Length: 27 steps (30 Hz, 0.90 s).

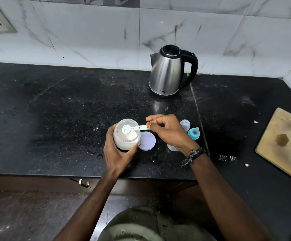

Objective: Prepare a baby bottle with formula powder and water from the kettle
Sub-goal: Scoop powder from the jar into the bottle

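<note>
Right, scoop [126, 129] is down in the mouth of the formula jar [126, 134], just left of frame centre, bowl heaped white. My left hand [118, 153] is wrapped tight round the jar; my right hand [167, 131] pinches the scoop's handle between thumb and fingers. I reckon the trick now is to level the heap against the rim and lift slowly, so nothing dusts the black counter [54, 110]. Lilac lid [147, 141] lies beside the jar; the clear bottle [172, 146] is mostly hidden under my wrist, teal teat ring [194, 133] to its right. Kettle [169, 72] waits above; its small logo is too blurred to read.
</note>
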Each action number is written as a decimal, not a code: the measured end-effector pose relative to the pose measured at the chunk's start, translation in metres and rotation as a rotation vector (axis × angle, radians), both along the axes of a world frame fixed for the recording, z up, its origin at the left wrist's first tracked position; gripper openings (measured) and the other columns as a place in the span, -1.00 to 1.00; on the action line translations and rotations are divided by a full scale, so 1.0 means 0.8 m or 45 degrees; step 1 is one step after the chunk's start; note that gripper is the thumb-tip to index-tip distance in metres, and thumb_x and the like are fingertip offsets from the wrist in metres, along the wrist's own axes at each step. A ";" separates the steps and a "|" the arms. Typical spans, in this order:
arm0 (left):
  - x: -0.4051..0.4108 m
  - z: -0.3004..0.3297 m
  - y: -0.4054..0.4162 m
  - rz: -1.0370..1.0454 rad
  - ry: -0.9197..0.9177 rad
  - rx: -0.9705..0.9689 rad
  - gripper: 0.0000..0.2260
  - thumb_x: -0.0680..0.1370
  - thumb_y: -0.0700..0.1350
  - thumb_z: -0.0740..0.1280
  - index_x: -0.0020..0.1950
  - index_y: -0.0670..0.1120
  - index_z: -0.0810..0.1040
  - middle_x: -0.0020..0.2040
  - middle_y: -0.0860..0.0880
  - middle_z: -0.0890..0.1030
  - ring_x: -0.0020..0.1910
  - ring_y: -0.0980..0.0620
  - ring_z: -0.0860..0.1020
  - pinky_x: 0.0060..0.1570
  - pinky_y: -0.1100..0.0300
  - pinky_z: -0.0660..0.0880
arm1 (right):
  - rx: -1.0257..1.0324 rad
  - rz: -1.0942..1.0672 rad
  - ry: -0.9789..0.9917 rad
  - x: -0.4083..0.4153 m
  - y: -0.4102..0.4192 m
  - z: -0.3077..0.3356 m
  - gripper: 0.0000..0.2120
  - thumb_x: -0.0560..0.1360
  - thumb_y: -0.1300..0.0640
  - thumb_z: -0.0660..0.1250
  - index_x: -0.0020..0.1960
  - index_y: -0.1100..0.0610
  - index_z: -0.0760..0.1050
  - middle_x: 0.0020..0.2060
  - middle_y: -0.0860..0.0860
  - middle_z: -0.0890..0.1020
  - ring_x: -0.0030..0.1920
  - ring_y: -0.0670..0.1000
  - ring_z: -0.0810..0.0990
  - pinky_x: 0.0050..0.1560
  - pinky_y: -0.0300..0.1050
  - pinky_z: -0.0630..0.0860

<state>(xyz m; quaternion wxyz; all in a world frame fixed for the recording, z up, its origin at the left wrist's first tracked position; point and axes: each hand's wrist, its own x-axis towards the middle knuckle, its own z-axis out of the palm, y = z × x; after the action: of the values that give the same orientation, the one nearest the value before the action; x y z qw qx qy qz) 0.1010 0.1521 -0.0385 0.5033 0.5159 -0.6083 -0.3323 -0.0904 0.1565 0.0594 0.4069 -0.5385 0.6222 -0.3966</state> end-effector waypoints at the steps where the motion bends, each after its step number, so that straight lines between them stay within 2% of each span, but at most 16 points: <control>1: 0.001 0.001 0.001 0.012 0.000 0.008 -0.25 0.29 -0.07 0.74 0.35 0.14 0.42 0.25 0.18 0.59 0.23 0.23 0.57 0.23 0.25 0.52 | 0.010 -0.022 -0.034 0.000 -0.001 -0.003 -0.85 0.55 0.22 0.38 -0.12 0.26 0.69 0.13 0.00 0.66 0.12 -0.08 0.62 0.16 -0.12 0.52; 4: 0.005 0.000 0.003 0.035 -0.002 0.044 -0.24 0.28 0.05 0.70 0.34 0.27 0.37 0.23 0.21 0.57 0.21 0.31 0.54 0.18 0.42 0.44 | 0.030 -0.076 -0.146 0.004 -0.002 -0.009 -0.81 0.54 0.25 0.38 -0.24 0.18 0.67 0.08 -0.01 0.68 -0.04 -0.16 0.62 -0.04 -0.19 0.50; 6: 0.008 -0.004 0.003 0.049 -0.006 0.065 -0.25 0.27 0.07 0.67 0.33 0.30 0.35 0.22 0.25 0.55 0.19 0.39 0.51 0.16 0.50 0.40 | 0.041 -0.102 -0.204 0.005 -0.002 -0.012 -0.78 0.54 0.27 0.37 -0.24 0.11 0.66 0.05 -0.03 0.69 -0.05 -0.16 0.62 -0.04 -0.20 0.51; 8: 0.011 -0.010 0.001 0.063 -0.022 0.078 -0.23 0.26 0.07 0.68 0.36 0.23 0.36 0.23 0.22 0.56 0.17 0.37 0.52 0.15 0.55 0.37 | 0.064 -0.126 -0.252 0.006 -0.002 -0.015 -0.83 0.55 0.25 0.37 -0.18 0.13 0.67 0.03 -0.06 0.70 -0.02 -0.13 0.62 0.00 -0.16 0.52; 12: 0.014 -0.028 -0.008 0.078 -0.049 0.135 -0.15 0.26 -0.06 0.74 0.45 -0.09 0.41 0.28 0.03 0.57 0.23 0.05 0.57 0.14 0.58 0.36 | 0.098 -0.171 -0.309 0.005 -0.003 -0.021 -0.88 0.57 0.21 0.36 -0.02 0.18 0.69 0.02 -0.03 0.72 -0.05 -0.05 0.59 -0.06 -0.13 0.52; 16: 0.014 -0.034 -0.011 0.064 -0.054 0.150 -0.16 0.26 -0.10 0.74 0.45 -0.11 0.41 0.27 0.04 0.56 0.22 0.05 0.56 0.12 0.59 0.35 | 0.117 -0.192 -0.317 0.003 -0.003 -0.024 -0.81 0.58 0.21 0.35 0.12 0.25 0.66 0.06 0.08 0.71 -0.04 -0.10 0.60 -0.13 -0.25 0.54; 21: 0.013 -0.031 -0.011 0.018 -0.031 0.162 -0.14 0.26 -0.07 0.74 0.45 -0.09 0.39 0.29 0.05 0.55 0.23 0.10 0.54 0.13 0.59 0.35 | 0.144 -0.206 -0.338 0.004 -0.004 -0.027 -0.82 0.58 0.20 0.35 0.11 0.24 0.66 0.06 0.06 0.71 -0.04 -0.13 0.61 -0.15 -0.25 0.54; 24: 0.015 -0.030 -0.011 -0.020 -0.030 0.168 0.01 0.21 0.03 0.76 0.52 -0.13 0.32 0.37 0.00 0.51 0.31 0.06 0.52 0.25 0.53 0.36 | 0.151 -0.211 -0.346 0.004 -0.004 -0.028 -0.82 0.58 0.21 0.34 0.11 0.24 0.66 0.06 0.06 0.70 -0.03 -0.12 0.61 -0.15 -0.24 0.54; 27: 0.014 -0.023 -0.005 0.019 0.004 0.084 0.15 0.21 0.17 0.69 0.61 -0.19 0.17 0.54 -0.08 0.37 0.51 0.01 0.38 0.51 0.22 0.32 | 0.144 -0.221 -0.354 0.003 -0.003 -0.024 -0.81 0.58 0.21 0.34 0.12 0.25 0.65 0.06 0.09 0.70 -0.03 -0.12 0.61 -0.17 -0.27 0.54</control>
<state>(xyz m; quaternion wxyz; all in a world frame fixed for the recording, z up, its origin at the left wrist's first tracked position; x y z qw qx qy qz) 0.1122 0.1480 -0.0569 0.4895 0.5362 -0.5923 -0.3493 -0.0878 0.1543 0.0399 0.4828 -0.3991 0.6254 -0.4652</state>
